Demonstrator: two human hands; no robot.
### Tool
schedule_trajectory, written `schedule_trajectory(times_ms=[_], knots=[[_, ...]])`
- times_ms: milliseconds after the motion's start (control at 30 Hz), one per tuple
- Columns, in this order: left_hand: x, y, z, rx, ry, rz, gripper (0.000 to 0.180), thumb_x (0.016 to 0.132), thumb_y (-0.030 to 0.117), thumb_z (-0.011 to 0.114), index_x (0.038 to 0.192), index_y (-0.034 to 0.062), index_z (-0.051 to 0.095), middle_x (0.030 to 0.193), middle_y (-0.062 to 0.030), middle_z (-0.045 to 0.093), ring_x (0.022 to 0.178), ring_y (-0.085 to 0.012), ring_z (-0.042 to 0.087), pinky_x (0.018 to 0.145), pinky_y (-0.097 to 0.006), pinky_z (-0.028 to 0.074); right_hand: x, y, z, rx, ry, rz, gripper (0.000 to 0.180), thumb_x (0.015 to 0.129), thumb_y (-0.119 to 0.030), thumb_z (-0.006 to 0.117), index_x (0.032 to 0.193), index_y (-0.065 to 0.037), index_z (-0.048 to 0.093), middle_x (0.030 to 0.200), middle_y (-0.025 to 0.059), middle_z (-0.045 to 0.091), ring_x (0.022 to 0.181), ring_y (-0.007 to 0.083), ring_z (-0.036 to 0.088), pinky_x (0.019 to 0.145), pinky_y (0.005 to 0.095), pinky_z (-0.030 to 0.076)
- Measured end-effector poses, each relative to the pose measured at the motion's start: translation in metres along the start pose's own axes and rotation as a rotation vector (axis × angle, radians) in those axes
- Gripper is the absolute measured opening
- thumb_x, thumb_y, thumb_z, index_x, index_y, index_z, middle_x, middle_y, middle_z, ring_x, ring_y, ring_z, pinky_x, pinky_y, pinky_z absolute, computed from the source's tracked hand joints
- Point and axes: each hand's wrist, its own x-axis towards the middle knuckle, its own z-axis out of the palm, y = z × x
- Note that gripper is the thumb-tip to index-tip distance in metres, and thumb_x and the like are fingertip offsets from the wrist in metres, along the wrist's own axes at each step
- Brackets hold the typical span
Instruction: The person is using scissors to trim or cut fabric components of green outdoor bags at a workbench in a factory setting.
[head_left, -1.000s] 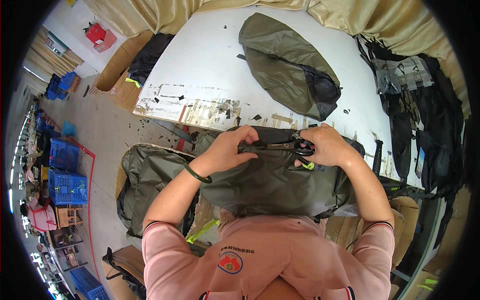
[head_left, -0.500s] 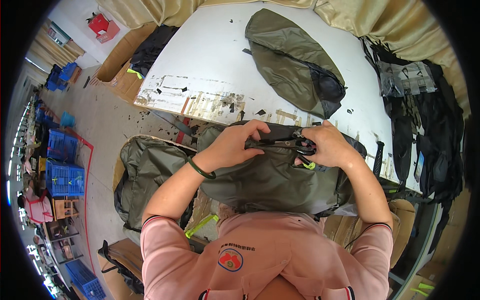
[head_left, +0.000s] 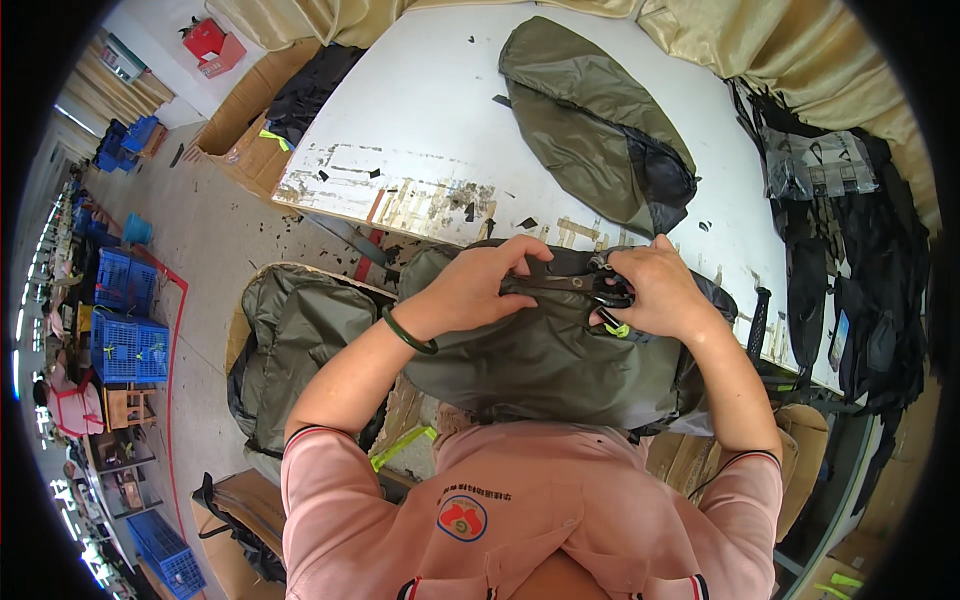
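An olive-green fabric bag (head_left: 520,365) lies across the near edge of the table, close to my body. My right hand (head_left: 655,290) grips a pair of scissors (head_left: 570,284) with black handles, and the blades point left across the bag's dark upper edge. A bright yellow-green tab (head_left: 619,329) shows just below the handles. On the left, my left hand (head_left: 480,285) curls its fingers and thumb over the bag's dark edge, around the scissors' tips. Exactly what its fingertips pinch is partly hidden.
Another olive-green bag (head_left: 600,130) lies flat on the white table (head_left: 420,100), among black scraps. Black straps and packs (head_left: 850,250) hang at the right. A box at lower left holds more green fabric (head_left: 300,340). Blue crates (head_left: 130,345) stand farther left.
The scissors' blades and handles show a little more plainly, and my left fingers have shifted slightly right. The whole view has moved slightly; both hands stay at the bag's upper edge.
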Motion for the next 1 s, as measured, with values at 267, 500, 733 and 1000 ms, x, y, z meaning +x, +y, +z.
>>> schedule_trajectory(times_ms=[267,500,733,1000], knots=[[0.0,0.004,0.0,-0.025,-0.029,-0.002,0.056,0.075,0.008,0.078,0.124,0.0141,0.05,0.086,-0.0082,0.06,0.077,-0.0267,0.061,0.069,-0.036,0.049,0.0,-0.001,0.009,0.036,-0.091,0.063,0.046,0.064,-0.043,0.085,0.074,-0.006,0.059,0.068,0.0132,0.064,0.069,0.0319,0.06,0.073,0.0364,0.039],[-0.008,-0.021,-0.016,0.076,0.025,0.094,0.048,0.077,0.013,0.078,0.119,0.0086,0.056,0.102,-0.0115,0.066,0.089,-0.029,0.065,0.078,-0.035,0.05,-0.026,0.02,0.033,0.198,-0.089,0.112,0.023,0.074,-0.019,0.078,0.082,-0.006,0.061,0.073,0.0143,0.064,0.069,0.0386,0.054,0.073,0.0406,0.044],[-0.026,-0.078,-0.031,-0.59,0.007,-0.285,0.032,0.086,0.0,0.069,0.117,0.0017,0.064,0.108,-0.0006,0.065,0.098,-0.0074,0.059,0.087,-0.024,0.048,-0.059,0.043,0.048,0.579,-0.079,0.35,0.021,0.076,-0.01,0.078,0.085,0.0,0.061,0.071,0.013,0.06,0.061,0.0162,0.051,0.063,0.0312,0.044],[-0.035,-0.054,-0.022,-1.031,-0.034,-0.327,0.028,0.086,-0.001,0.067,0.114,0.0,0.066,0.098,-0.0016,0.07,0.088,-0.0068,0.063,0.08,-0.022,0.051,-0.043,0.03,0.031,0.122,0.078,0.353,0.039,0.068,-0.03,0.087,0.077,-0.004,0.059,0.072,0.0117,0.062,0.063,0.0303,0.053,0.067,0.0369,0.045]])
